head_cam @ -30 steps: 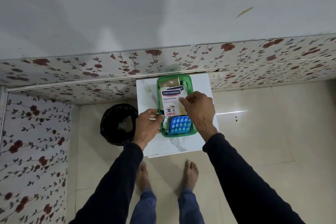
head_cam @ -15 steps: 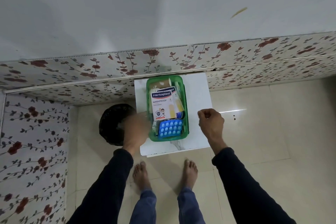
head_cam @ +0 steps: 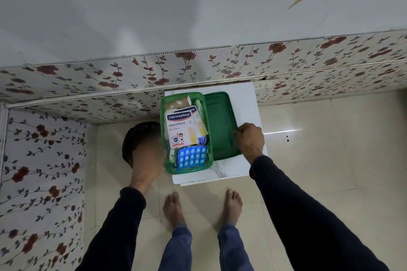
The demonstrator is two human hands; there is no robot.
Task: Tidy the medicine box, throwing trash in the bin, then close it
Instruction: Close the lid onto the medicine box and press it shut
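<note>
At the frame's centre, the open green medicine box [head_cam: 164,134] sits on the white worktop [head_cam: 246,103], its lid [head_cam: 220,125] just right of it. The right hand [head_cam: 250,139] curls closed on the lid's edge. The blurred left hand [head_cam: 148,156] hovers over the black bin [head_cam: 134,136]; its grip cannot be told.

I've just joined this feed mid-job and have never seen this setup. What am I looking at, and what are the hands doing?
There is no machine: a head-worn camera looks down at a person's two bare hands and feet. On a small white table sits an open green medicine box holding a Hansaplast packet and a blue blister pack. The right hand grips the green lid lying beside the box. The left hand is blurred, near the box and over a black bin on the floor; whether it holds anything is unclear.
</note>
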